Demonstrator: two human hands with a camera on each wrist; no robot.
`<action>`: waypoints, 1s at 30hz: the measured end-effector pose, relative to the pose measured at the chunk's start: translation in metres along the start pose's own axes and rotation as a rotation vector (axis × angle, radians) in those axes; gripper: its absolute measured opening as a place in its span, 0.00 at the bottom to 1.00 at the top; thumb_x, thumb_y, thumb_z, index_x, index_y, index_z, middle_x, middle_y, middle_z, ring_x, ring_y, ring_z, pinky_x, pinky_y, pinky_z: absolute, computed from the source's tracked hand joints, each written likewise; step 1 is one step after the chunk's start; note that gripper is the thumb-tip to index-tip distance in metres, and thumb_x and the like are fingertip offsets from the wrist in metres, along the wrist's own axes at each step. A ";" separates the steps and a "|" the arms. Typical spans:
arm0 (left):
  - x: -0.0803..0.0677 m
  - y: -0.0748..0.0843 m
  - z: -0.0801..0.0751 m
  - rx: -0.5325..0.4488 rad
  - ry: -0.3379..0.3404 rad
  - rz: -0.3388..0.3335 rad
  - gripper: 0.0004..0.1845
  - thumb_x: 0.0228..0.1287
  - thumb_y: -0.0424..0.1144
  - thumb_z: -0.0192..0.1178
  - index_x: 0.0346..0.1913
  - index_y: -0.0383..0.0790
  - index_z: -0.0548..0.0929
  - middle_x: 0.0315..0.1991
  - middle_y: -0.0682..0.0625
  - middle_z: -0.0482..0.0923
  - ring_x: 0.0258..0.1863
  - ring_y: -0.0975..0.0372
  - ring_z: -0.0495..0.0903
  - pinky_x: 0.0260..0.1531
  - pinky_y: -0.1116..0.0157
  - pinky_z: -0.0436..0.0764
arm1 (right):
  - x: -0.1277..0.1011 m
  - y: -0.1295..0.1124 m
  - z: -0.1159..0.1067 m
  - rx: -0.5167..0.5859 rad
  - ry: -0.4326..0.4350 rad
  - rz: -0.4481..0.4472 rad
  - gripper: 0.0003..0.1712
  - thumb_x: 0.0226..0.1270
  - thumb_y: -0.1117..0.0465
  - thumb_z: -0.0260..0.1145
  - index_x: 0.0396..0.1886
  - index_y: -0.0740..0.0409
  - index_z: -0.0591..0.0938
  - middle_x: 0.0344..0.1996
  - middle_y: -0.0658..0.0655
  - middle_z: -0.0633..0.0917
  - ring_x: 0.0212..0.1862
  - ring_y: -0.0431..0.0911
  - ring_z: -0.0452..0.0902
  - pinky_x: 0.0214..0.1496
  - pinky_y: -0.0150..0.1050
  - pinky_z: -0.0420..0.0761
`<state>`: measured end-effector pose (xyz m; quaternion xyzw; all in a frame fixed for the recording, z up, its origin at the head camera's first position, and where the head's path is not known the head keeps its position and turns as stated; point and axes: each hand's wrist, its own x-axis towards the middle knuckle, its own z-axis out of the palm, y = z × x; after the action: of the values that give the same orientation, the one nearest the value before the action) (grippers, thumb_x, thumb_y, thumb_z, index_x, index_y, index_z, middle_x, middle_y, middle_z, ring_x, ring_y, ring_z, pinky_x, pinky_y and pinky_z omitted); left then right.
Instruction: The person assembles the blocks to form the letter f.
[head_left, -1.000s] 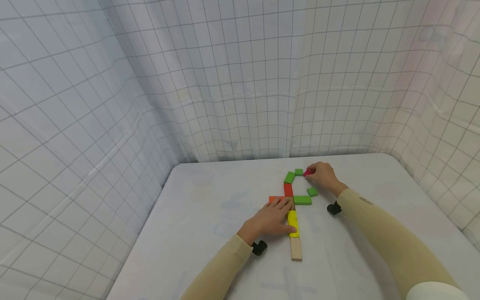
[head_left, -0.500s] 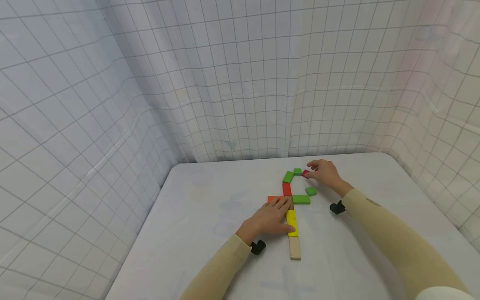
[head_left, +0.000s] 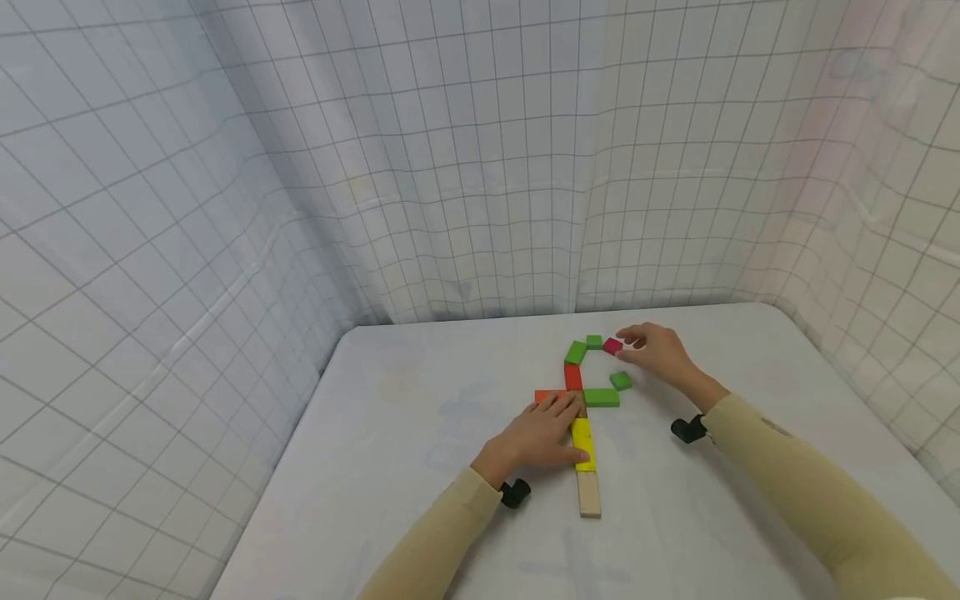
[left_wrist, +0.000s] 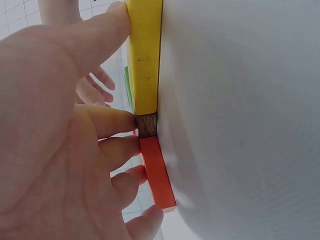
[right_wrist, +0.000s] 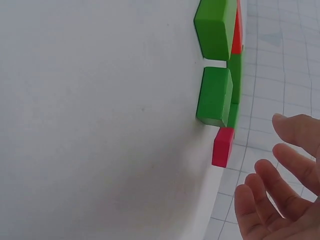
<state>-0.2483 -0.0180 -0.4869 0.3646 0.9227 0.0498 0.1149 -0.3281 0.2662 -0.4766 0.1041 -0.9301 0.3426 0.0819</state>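
Note:
My left hand [head_left: 536, 435] lies with spread fingers across the orange block [head_left: 549, 397], the brown block [left_wrist: 147, 125] and the yellow block [head_left: 583, 444]; in the left wrist view its fingertips touch their edges. Just right of the small crimson block [head_left: 612, 346] is my right hand [head_left: 656, 354], fingers relaxed and apart from it, as the right wrist view [right_wrist: 285, 185] of the hand confirms. A small green block [head_left: 594, 342] sits left of the crimson one, followed by a longer green block [head_left: 576, 352] and a red block [head_left: 573, 377] in a curve.
Another green block [head_left: 602, 397] extends right of the brown one, with a small green block [head_left: 621, 381] lying slantwise above its end. A plain wooden block [head_left: 589, 494] continues below the yellow one. The white table [head_left: 390, 433] meets a grid-patterned curtain [head_left: 480, 208] behind.
My right hand has let go of the crimson block, which now lies flat beside the small green one, and has drawn slightly right. My left hand has stayed in place.

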 end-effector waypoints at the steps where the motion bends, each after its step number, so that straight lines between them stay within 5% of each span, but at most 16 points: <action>1: 0.000 0.000 0.000 0.002 0.000 0.001 0.50 0.66 0.71 0.52 0.82 0.50 0.49 0.81 0.54 0.44 0.79 0.55 0.45 0.73 0.47 0.55 | -0.002 -0.001 0.000 0.004 -0.009 -0.009 0.22 0.66 0.57 0.72 0.57 0.62 0.84 0.49 0.65 0.84 0.49 0.57 0.78 0.50 0.53 0.80; 20: 0.000 -0.001 0.001 0.009 -0.003 0.010 0.50 0.67 0.71 0.51 0.82 0.49 0.47 0.82 0.53 0.43 0.79 0.53 0.45 0.73 0.47 0.54 | -0.029 0.011 0.009 -0.007 -0.225 -0.137 0.20 0.62 0.70 0.71 0.55 0.60 0.86 0.48 0.57 0.84 0.47 0.54 0.79 0.49 0.51 0.82; 30: -0.001 0.000 0.000 -0.010 -0.005 0.007 0.50 0.67 0.70 0.52 0.82 0.49 0.47 0.81 0.53 0.44 0.79 0.54 0.45 0.73 0.47 0.54 | -0.029 0.014 0.015 -0.088 -0.208 -0.147 0.20 0.60 0.69 0.74 0.54 0.58 0.87 0.41 0.52 0.83 0.41 0.48 0.76 0.45 0.45 0.80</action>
<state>-0.2478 -0.0187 -0.4866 0.3675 0.9208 0.0540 0.1188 -0.3045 0.2713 -0.5032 0.2032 -0.9375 0.2821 0.0142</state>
